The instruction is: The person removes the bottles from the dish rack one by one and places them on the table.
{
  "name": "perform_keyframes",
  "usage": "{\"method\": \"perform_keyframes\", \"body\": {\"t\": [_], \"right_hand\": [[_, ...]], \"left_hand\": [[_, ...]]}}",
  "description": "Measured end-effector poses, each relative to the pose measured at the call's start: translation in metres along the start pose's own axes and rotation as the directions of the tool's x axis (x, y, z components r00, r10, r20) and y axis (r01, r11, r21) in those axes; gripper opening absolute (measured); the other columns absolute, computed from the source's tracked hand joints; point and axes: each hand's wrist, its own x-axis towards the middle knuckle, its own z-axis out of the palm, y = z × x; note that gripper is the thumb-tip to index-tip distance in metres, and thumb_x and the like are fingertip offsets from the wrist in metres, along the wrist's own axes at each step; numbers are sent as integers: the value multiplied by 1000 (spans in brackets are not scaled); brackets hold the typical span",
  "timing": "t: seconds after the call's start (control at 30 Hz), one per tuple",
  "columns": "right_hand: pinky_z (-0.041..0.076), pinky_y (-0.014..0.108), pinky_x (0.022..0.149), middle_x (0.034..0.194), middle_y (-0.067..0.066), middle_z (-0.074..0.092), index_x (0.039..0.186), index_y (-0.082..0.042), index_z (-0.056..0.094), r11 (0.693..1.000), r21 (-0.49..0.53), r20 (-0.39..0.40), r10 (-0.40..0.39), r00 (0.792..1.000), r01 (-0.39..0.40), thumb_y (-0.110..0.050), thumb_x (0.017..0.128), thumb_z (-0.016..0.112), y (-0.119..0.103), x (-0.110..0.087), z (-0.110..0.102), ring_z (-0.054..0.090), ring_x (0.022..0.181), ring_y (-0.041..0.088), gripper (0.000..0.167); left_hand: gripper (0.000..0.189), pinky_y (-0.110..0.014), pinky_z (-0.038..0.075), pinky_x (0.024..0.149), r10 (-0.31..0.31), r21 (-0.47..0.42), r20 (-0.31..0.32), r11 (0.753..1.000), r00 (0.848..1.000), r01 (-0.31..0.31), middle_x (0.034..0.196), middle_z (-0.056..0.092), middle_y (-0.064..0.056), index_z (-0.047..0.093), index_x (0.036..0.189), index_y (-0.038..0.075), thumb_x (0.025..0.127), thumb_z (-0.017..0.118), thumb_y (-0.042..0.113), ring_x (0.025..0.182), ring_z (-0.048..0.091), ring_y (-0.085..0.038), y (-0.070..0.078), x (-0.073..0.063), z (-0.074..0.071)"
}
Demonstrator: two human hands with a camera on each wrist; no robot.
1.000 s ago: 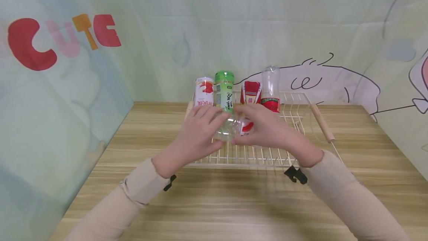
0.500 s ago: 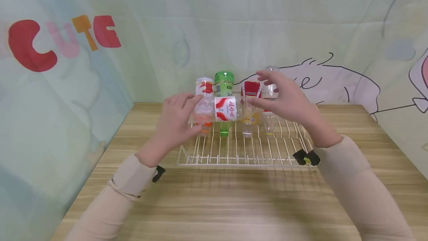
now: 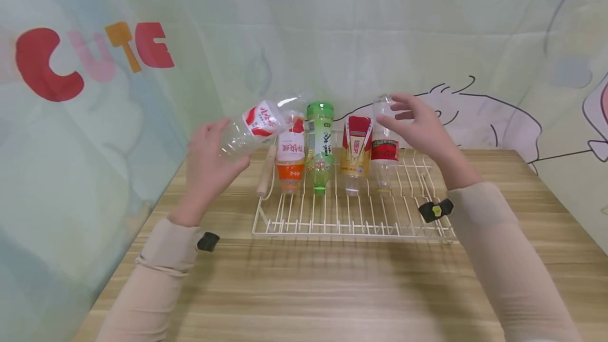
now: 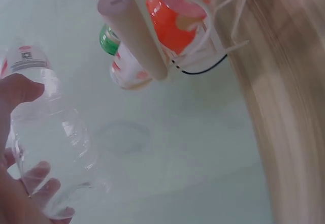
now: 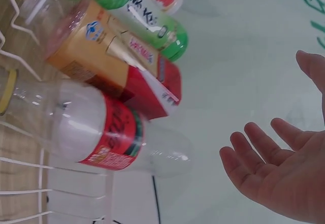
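My left hand [image 3: 209, 165] grips a clear plastic bottle [image 3: 262, 119] with a red-and-white label, near its left end. It is held tilted in the air, above the left end of a white wire rack [image 3: 328, 235]. In the left wrist view, thumb and fingers curl round the clear bottle [image 4: 51, 127]. My right hand [image 3: 421, 125] hovers with loose, spread fingers and holds nothing. Nearest to it is a clear bottle with a red label [image 3: 385, 150], apart from the fingers in the right wrist view. That bottle leans neck down in the rack.
Also neck down in the rack are a white-and-orange bottle [image 3: 291, 141], a green tea bottle [image 3: 320, 141] and a yellow-and-red bottle [image 3: 356, 144]. A wooden handle [image 3: 267, 170] is on the rack's left side. Behind the wooden table [image 3: 304, 289] hangs a printed cloth [image 3: 304, 41].
The label bottle has risen from low over the rack and gone left in my left hand, tilting on the way. My right hand has come away from it and moved right.
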Motion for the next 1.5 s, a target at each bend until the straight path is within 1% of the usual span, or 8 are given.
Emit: {"method": "perform_keyframes", "body": {"t": [0.1,0.3,0.4,0.73,0.97,1.27,1.4,1.5], "right_hand": [[37,58,102,147,16,41,151,-15,28,999,10,-3,41,999,-41,-56,88,59,10,5,1,42,131,36,82],[34,60,104,150,19,36,152,-11,24,994,27,-13,105,994,-105,-57,89,57,29,12,1,37,135,39,85],[33,61,105,151,20,34,153,-10,22,990,27,-12,141,990,-141,-58,89,56,37,14,2,35,136,40,86],[38,57,103,152,24,29,153,-8,15,961,21,37,273,961,-274,-55,90,56,54,26,8,35,134,44,89],[35,60,103,151,25,30,153,-6,13,955,-2,80,297,951,-298,-53,91,58,59,30,15,34,134,44,90],[42,55,99,148,27,33,153,-3,11,956,-32,146,292,945,-291,-51,91,59,69,32,23,47,124,44,91],[47,51,95,147,28,33,152,-2,9,951,-5,169,305,937,-308,-51,91,59,76,33,27,45,126,43,93],[48,51,94,148,28,32,152,-1,7,945,17,184,318,930,-326,-50,91,60,80,33,29,42,129,42,94]], "left_hand": [[73,-55,34,93,-94,-72,-7,993,996,93,128,46,-20,47,139,6,73,76,19,119,40,-35,-12,0,-1],[75,-54,33,101,-185,-148,-42,973,982,177,135,39,-21,39,143,4,78,75,17,126,35,-33,-35,-2,0],[74,-54,32,102,-247,-186,-51,954,968,234,138,37,-20,36,144,4,81,73,17,127,33,-32,-45,-4,0],[77,-44,31,104,-465,-291,-88,858,881,424,144,32,-12,28,147,10,85,71,26,129,32,-26,-82,-10,0],[78,-38,31,103,-574,-346,-90,785,814,515,142,30,-9,25,145,13,84,71,28,128,30,-21,-104,-11,1],[76,-35,31,101,-635,-351,-80,739,769,574,138,28,-6,21,143,16,86,70,28,127,29,-19,-129,-23,4],[76,-37,30,104,-661,-357,-74,717,747,599,139,29,-8,21,142,16,85,70,29,130,30,-21,-140,-27,7],[77,-38,30,106,-672,-368,-74,706,737,606,141,29,-11,20,142,15,85,71,27,131,31,-23,-144,-29,9]]}}
